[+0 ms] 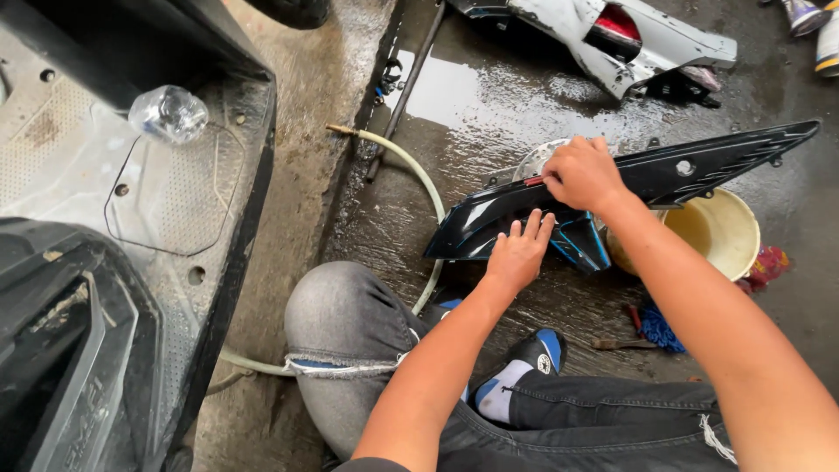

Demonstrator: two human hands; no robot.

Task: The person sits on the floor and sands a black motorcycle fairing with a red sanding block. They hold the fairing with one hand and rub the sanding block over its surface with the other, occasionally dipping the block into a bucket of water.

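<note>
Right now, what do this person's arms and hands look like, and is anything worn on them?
Both arms are bare from above the elbow down: no sleeves, gloves, watch or rings show. The left hand and right hand are uncovered. A dark garment edge shows at the left upper arm.

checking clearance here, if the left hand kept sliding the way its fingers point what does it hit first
The left hand lies flat on the black panel, fingers pointing up toward the right hand gripping the panel's upper edge. It would likely meet that hand first, though depth is unclear.

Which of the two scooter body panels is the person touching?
The black panel with blue trim, under both hands. The silver one with the red lamp lies apart, untouched.
</note>
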